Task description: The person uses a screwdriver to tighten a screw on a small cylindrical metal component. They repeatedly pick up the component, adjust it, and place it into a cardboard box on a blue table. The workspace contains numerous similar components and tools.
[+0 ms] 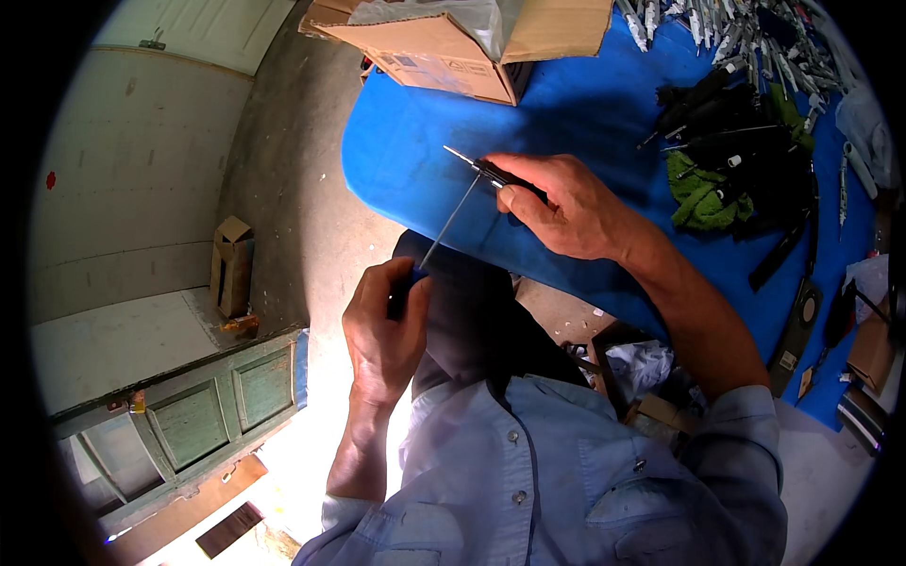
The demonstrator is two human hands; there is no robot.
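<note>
Okay, so it looks like mid-job on a single piece. The right grip pinches a black-handled tool with a slim silver tip between thumb and fingers, up over the near edge of the blue bench. The left grip is wrapped around the handle of a thin screwdriver, and its shaft reaches the tool's front end; looks like contact, but too small to swear to. Nothing's visibly come off the piece, so I'd call that bit unfinished. As for the rest, there's a heap of dark tools on a green cloth, plus loads of white-and-silver pieces behind. Can't tell which are done and which are waiting, honestly.
</note>
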